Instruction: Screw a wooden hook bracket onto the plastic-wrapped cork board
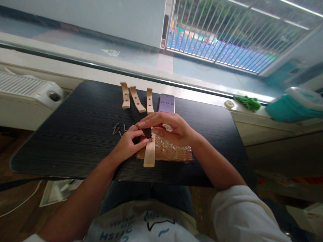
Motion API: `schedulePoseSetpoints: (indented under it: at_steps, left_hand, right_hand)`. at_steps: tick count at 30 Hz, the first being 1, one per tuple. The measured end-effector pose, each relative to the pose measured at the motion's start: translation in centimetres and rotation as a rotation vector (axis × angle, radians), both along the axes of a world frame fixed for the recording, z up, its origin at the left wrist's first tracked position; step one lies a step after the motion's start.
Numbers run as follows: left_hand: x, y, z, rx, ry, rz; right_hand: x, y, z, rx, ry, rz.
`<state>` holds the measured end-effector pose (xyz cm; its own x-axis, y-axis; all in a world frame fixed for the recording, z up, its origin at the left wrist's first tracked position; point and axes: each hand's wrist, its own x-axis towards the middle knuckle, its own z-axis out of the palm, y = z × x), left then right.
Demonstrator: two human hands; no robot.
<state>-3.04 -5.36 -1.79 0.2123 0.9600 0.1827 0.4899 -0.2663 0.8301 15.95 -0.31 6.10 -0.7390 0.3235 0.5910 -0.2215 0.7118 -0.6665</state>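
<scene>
My right hand (174, 127) is closed around a short black screwdriver (147, 133), held upright with its lower end over a pale wooden hook (149, 156). My left hand (130, 141) grips the same hook from the left, its thumb close to the driver's lower end. The hook lies across a brown block wrapped in clear plastic (174, 150), and its far end is hidden by my hands. Several loose screws (116, 129) lie just left of my fingers. Whether a screw sits under the driver is too small to tell.
Three more wooden hooks with holes (137, 99) lie at the back of the black table (63, 134). Beside them is a phone (167, 102) showing a timer. On the windowsill are a tape roll (229, 104), a green cloth (248, 103) and a teal container (292, 106).
</scene>
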Motion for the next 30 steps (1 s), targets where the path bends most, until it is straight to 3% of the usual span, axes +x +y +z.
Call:
schedulePoseSetpoints:
  at_steps: [6, 12, 17, 23, 30]
  left_hand:
    - [-0.1, 0.1, -0.2, 0.002, 0.015, 0.009]
    - [0.0, 0.0, 0.1, 0.003, 0.013, -0.005]
    - [0.2, 0.0, 0.7, 0.053, 0.026, -0.026]
    - [0.0, 0.0, 0.4, 0.044, 0.015, -0.034]
    - [0.0, 0.1, 0.4, 0.008, 0.019, -0.044]
  right_hand:
    - [-0.2, 0.0, -0.6, -0.212, 0.027, 0.119]
    - [-0.2, -0.1, -0.7, -0.275, 0.01, 0.121]
    - [0.0, 0.0, -0.2, -0.22, -0.015, 0.06]
    - [0.2, -0.3, 0.3, -0.07, -0.043, -0.046]
    - [0.0, -0.5, 0.2, -0.014, -0.039, -0.109]
